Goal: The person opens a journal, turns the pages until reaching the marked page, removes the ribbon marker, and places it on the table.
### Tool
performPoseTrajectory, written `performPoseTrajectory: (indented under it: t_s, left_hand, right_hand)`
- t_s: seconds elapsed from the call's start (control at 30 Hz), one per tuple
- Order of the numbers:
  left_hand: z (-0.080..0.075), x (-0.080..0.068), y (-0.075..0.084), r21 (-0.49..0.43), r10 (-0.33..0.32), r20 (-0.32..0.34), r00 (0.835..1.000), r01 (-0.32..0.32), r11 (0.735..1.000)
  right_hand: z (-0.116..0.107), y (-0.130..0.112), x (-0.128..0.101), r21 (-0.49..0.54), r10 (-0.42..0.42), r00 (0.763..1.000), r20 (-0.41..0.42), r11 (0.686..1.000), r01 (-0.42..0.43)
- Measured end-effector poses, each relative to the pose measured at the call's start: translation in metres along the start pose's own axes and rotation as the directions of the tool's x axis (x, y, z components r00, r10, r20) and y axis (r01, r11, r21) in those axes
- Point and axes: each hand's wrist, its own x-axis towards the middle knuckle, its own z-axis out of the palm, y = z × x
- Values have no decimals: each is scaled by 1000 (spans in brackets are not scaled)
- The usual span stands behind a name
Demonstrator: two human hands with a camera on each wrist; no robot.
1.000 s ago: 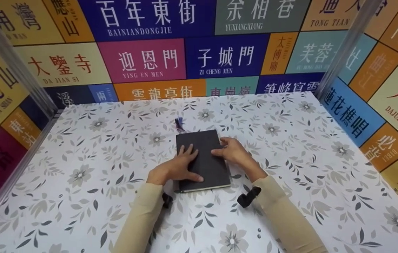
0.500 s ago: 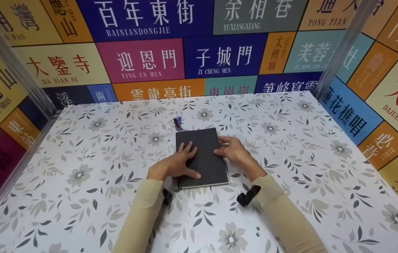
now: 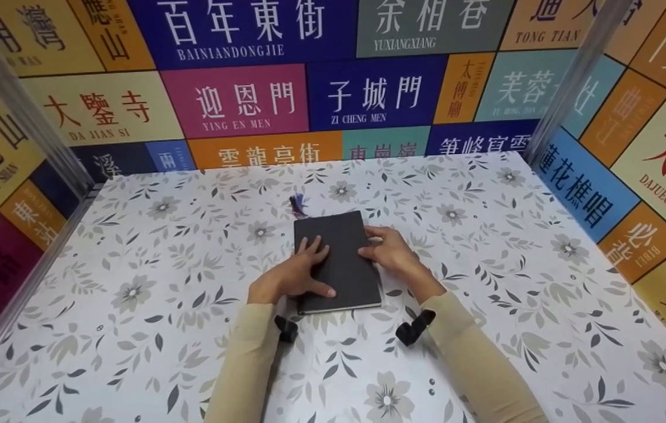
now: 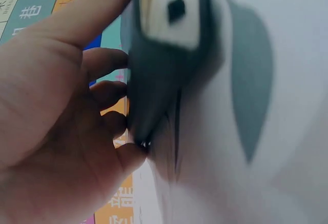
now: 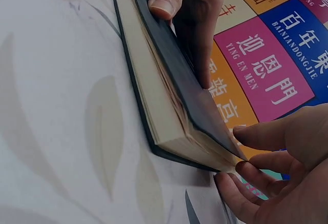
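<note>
A: Head view: black notebook (image 3: 337, 260) lies closed and flat mid-table on the floral tablecloth (image 3: 133, 247), purple ribbon tassel (image 3: 298, 205) sticking out past its far edge.

B: Hands?

A: Left hand (image 3: 298, 273) lies flat on the cover, fingers straight and spread, thumb along the near part of the cover. Right hand (image 3: 389, 249) sits at the right edge, fingers curled onto the cover's lip.

B: Is the cover lifted?

A: Slightly. Right wrist view shows the cover (image 5: 179, 75) parted a crack from the page block (image 5: 154, 90), right fingertips (image 5: 246, 134) pinching at the corner.

B: Change vs a second ago?

A: Small. Notebook sits a bit farther from the person, both hands moved with it. Right fingers went from resting over the cover to hooking its edge. Left hand has the same flat press.

B: Surroundings?

A: Coloured wall panels (image 3: 239, 100) with Chinese place names on three sides.
</note>
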Motion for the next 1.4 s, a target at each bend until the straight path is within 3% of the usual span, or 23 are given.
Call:
performPoseTrajectory:
  t_s: [0.3,0.5,0.63,0.8,1.03,1.4]
  left_hand:
    - [-4,-4,3,-8,24,-69,997,-25,1000]
    - [-10,-6,7,-3,46,-108,993,-46,999]
    - [-14,-9,9,-42,51,-141,989,-58,997]
    - [-15,-12,14,-98,55,-192,980,-75,992]
    - [-17,-12,18,-237,17,-260,965,-81,968]
    - [-27,-21,19,-378,1,-278,961,-110,919]
  right_hand:
    - [-1,-4,-2,-49,-38,996,-84,998,34]
    - [-3,-9,-3,91,20,991,-132,996,-8]
    - [-3,-10,-2,172,19,989,-149,985,7]
    - [1,-11,-3,224,-54,989,-140,971,85]
    - [12,-10,-5,322,-182,976,-122,922,212]
    - [34,-10,-12,200,-352,934,-53,913,356]
